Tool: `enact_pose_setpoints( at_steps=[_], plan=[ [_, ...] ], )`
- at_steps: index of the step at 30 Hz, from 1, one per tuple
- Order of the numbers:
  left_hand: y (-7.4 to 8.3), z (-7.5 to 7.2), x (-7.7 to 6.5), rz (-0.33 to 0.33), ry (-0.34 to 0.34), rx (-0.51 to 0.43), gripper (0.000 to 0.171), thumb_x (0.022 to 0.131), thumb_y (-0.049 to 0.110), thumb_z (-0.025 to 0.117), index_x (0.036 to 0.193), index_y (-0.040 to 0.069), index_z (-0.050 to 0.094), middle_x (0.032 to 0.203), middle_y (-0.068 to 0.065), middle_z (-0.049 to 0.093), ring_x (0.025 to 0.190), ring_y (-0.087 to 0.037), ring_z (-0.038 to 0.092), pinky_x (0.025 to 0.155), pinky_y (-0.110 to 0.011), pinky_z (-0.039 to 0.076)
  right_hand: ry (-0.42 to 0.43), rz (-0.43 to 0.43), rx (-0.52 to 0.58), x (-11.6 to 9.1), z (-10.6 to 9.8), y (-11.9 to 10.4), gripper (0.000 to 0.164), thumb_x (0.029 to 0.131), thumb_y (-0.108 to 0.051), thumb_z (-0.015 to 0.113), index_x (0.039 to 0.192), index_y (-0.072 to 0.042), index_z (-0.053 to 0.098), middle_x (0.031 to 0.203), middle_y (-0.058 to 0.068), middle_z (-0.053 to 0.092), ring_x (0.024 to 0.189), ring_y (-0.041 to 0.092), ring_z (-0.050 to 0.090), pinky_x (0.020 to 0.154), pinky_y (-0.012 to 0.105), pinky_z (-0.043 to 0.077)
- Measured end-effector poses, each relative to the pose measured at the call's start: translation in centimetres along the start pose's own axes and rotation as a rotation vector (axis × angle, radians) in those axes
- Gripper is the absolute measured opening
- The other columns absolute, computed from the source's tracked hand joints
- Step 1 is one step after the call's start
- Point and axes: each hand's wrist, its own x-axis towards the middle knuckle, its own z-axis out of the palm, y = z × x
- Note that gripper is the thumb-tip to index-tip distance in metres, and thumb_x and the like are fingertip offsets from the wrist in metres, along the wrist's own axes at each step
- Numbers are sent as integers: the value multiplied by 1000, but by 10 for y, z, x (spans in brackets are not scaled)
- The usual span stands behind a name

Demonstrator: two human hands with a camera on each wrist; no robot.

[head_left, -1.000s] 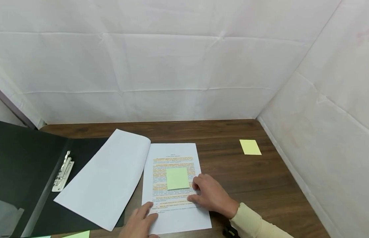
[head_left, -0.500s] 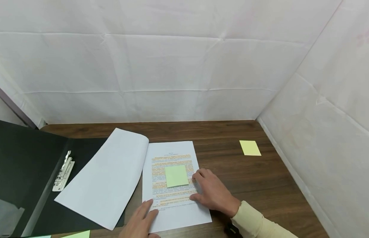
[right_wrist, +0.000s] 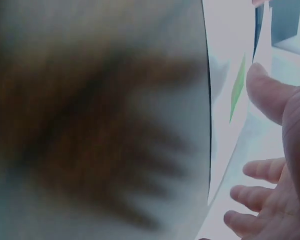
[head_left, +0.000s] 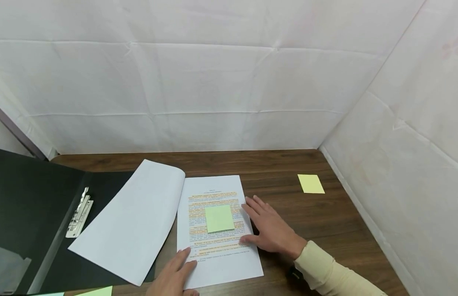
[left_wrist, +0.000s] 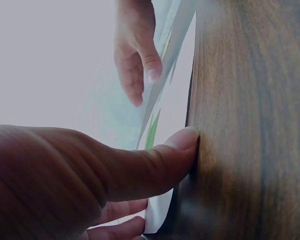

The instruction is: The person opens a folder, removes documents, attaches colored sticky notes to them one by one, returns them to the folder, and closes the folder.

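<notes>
A printed sheet [head_left: 223, 267] with orange-highlighted lines lies flat on the brown table, bearing a green sticky note [head_left: 219, 218] at its middle. My left hand [head_left: 172, 274] rests on the sheet's lower left edge, thumb and fingers apart. In the left wrist view its thumb [left_wrist: 155, 162] reaches the table beside the paper. Over the sheet's right edge, my right hand [head_left: 271, 226] is spread with straight fingers and holds nothing. The right wrist view shows its fingers [right_wrist: 255, 197] apart, above the page; contact with the paper cannot be told. A turned-back white page [head_left: 130, 222] curls left of the sheet.
An opened black folder [head_left: 114, 267] with a metal clip [head_left: 79, 216] lies at the left, partly under the turned page. A yellow sticky note [head_left: 311, 183] lies at the far right of the table [head_left: 347, 238]. Another green note [head_left: 99, 292] shows at the bottom edge. White sheeting [head_left: 214, 82] stands behind.
The printed sheet has tilted slightly, its top shifting left and away. My right hand has straightened its fingers and moved to the right. My left hand has stayed nearly still.
</notes>
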Motion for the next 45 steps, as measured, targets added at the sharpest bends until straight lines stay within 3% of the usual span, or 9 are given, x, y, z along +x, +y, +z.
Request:
enact_pose_setpoints(
  at_steps=[12, 19, 24, 27, 29, 32, 37, 42, 45],
  plan=[
    [5, -1, 1, -60, 5, -30, 66, 79, 28, 87, 133, -3, 66, 161, -23, 44, 147, -53, 41, 113, -70, 39, 119, 26, -76, 13, -32, 52, 92, 94, -57, 71, 162, -7, 35, 173, 17, 25, 162, 42, 17, 123, 71, 25],
    [3, 2, -1, -22, 5, -33, 66, 82, 36, 84, 133, -3, 66, 159, -25, 45, 145, -54, 43, 111, -71, 41, 172, 197, -5, 20, -61, 117, 95, 97, -59, 66, 160, 4, 32, 167, 30, 29, 153, 53, 28, 122, 67, 30],
    [5, 0, 1, -33, 0, -27, 67, 80, 34, 86, 133, -2, 66, 160, -24, 45, 145, -53, 43, 111, -70, 41, 236, 425, -53, 18, -79, 176, 92, 100, -57, 62, 147, 19, 38, 142, 47, 47, 128, 64, 48, 106, 71, 43],
    [9, -6, 4, -73, 23, 8, 66, 77, 31, 91, 131, 0, 68, 160, -21, 46, 146, -51, 43, 111, -68, 42, 205, 515, -76, 20, -84, 201, 85, 98, -56, 64, 121, 25, 53, 113, 48, 60, 104, 62, 60, 90, 67, 52],
    [11, -10, 4, -102, 36, 29, 66, 75, 31, 92, 130, 1, 70, 160, -19, 47, 147, -49, 44, 112, -66, 43, 158, 552, -64, 22, -85, 211, 78, 96, -58, 66, 100, 20, 60, 93, 41, 66, 87, 54, 66, 79, 61, 55],
    [14, -13, 3, -132, 43, 40, 65, 74, 30, 93, 129, 3, 71, 160, -16, 48, 147, -47, 45, 112, -64, 44, 106, 580, 33, 26, -86, 217, 70, 94, -54, 69, 92, 16, 65, 91, 35, 69, 81, 44, 66, 72, 54, 56],
    [13, -9, 3, -125, 34, 21, 65, 75, 31, 93, 129, 3, 71, 160, -16, 48, 147, -47, 45, 112, -65, 44, 79, 643, 227, 33, -85, 210, 71, 92, -40, 73, 118, 24, 58, 123, 45, 59, 102, 51, 61, 84, 58, 53],
    [10, -5, 0, -74, 69, 6, 59, 80, 34, 89, 126, 3, 71, 155, -18, 53, 143, -47, 48, 111, -66, 44, 225, 635, 307, 33, -75, 191, 20, 87, -14, 60, 82, 4, 53, 74, 20, 59, 67, 33, 58, 60, 41, 50],
    [19, -6, -4, -113, 213, -19, 50, 85, 32, 86, 125, 6, 71, 141, -13, 65, 132, -38, 61, 105, -57, 52, 320, 588, 463, 32, -76, 158, 10, 91, -7, 53, 87, 2, 51, 76, 13, 60, 57, 19, 55, 52, 33, 50]
  ],
)
